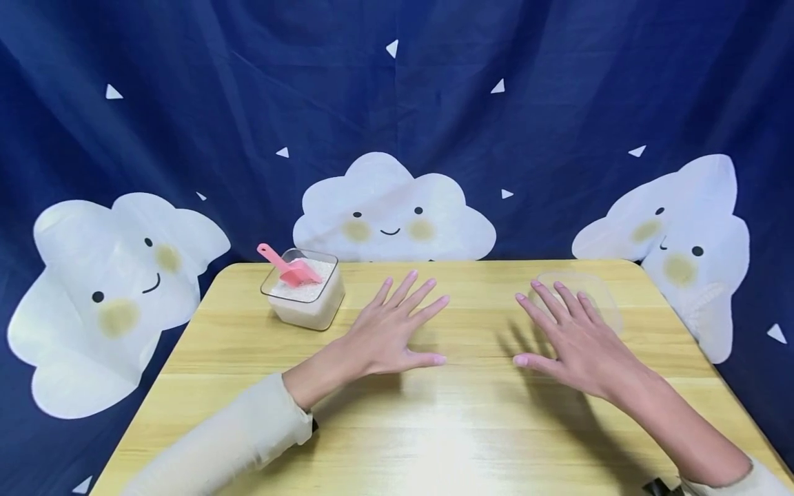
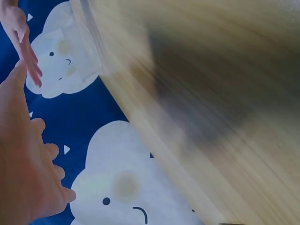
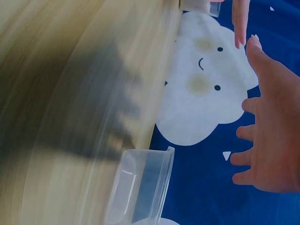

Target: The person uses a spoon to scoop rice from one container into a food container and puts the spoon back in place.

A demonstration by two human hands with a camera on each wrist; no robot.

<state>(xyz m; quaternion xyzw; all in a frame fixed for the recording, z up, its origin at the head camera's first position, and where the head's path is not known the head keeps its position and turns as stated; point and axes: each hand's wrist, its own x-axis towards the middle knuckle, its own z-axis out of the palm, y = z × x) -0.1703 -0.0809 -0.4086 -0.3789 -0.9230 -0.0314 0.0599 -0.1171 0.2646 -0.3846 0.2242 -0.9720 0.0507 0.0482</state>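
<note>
Both hands hover above the wooden table with fingers spread and palms down, holding nothing. My left hand (image 1: 391,331) is to the right of a square clear container (image 1: 307,313) filled with white grains or powder. A pink scoop (image 1: 300,273) lies on that white content, its handle leaning over the rim at the back left. My right hand (image 1: 577,341) is in front of a see-through plastic tub (image 1: 604,296), partly covering it in the head view. The tub's clear wall (image 3: 150,183) shows plainly in the right wrist view, apart from the right hand (image 3: 276,136).
The light wooden table (image 1: 446,399) has its far edge against a dark blue curtain (image 1: 397,103) printed with smiling white clouds and small triangles. Shadows of the hands fall on the tabletop. The filled container stands near the far left corner, the tub near the far right.
</note>
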